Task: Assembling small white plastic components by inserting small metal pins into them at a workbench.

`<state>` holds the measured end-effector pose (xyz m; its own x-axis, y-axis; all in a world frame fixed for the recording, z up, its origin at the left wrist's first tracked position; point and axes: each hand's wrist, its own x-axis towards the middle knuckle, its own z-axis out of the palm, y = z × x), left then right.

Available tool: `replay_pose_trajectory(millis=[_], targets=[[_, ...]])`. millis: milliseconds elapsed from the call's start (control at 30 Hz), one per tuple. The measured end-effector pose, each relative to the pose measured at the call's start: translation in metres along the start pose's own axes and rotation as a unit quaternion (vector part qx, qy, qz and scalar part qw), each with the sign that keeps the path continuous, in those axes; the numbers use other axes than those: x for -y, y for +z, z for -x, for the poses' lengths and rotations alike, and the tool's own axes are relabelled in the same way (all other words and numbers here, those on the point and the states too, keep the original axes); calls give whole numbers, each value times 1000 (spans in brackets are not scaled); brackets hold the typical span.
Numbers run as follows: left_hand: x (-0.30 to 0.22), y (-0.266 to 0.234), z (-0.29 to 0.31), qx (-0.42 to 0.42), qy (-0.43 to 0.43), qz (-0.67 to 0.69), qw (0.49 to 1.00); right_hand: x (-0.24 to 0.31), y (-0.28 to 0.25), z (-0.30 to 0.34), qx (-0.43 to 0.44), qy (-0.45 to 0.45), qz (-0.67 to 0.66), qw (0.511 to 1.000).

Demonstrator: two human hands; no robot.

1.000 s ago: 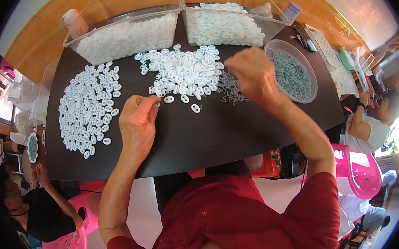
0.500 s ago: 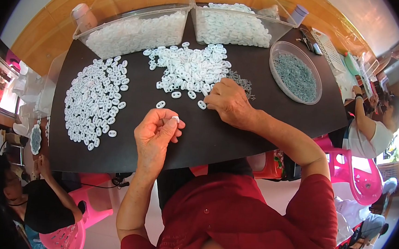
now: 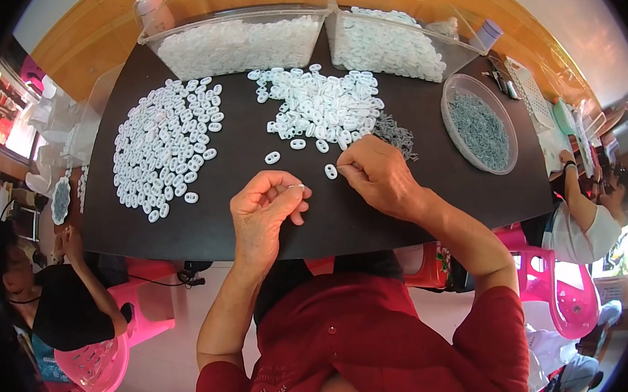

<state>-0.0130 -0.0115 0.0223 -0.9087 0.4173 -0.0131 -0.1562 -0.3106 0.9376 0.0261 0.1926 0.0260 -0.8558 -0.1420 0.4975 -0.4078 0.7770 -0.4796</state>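
Observation:
My left hand point(image 3: 260, 210) is raised over the near part of the dark table, thumb and fingers closed on a small white oval plastic piece point(image 3: 298, 186), mostly hidden by the fingers. To its right, my right hand point(image 3: 382, 173) is closed with fingertips pressed together; whatever they hold is hidden. Just left of those fingertips lies a loose white two-holed oval piece point(image 3: 331, 172), and another oval piece point(image 3: 272, 158) rests beyond my left hand. A heap of the same white pieces point(image 3: 324, 106) spreads ahead, beside a small pile of thin grey parts point(image 3: 395, 134).
A second group of white ovals point(image 3: 162, 153) covers the left. Two clear bins point(image 3: 241, 45) of white pieces line the back. A round tub point(image 3: 509, 162) of grey parts stands at right. Other people sit on both sides, near pink chairs point(image 3: 572, 301).
The view has shifted, so the table appears farther right. My right hand has drawn back slightly from the grey pile, exposing more of it. My left hand keeps its pinch.

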Motion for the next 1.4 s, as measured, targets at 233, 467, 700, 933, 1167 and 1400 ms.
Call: replay_pose_trajectory(millis=[233,467,700,933,1167,1400], targets=[[5,0,4,17,16,24,999,42,-3,-9,24,142,-183,973],[6,-1,11,-1,21,29,999,50,5,-10,31,168,-256,952],[10,-5,14,17,15,36,999,53,9,-9,34,176,-245,953],[11,-6,17,8,16,4,1000,54,10,-9,36,152,-228,961],[15,-4,20,-8,65,-70,995,52,14,-8,41,147,-219,964],[22,0,20,-40,157,-184,969,55,24,-7,40,197,-257,945]])
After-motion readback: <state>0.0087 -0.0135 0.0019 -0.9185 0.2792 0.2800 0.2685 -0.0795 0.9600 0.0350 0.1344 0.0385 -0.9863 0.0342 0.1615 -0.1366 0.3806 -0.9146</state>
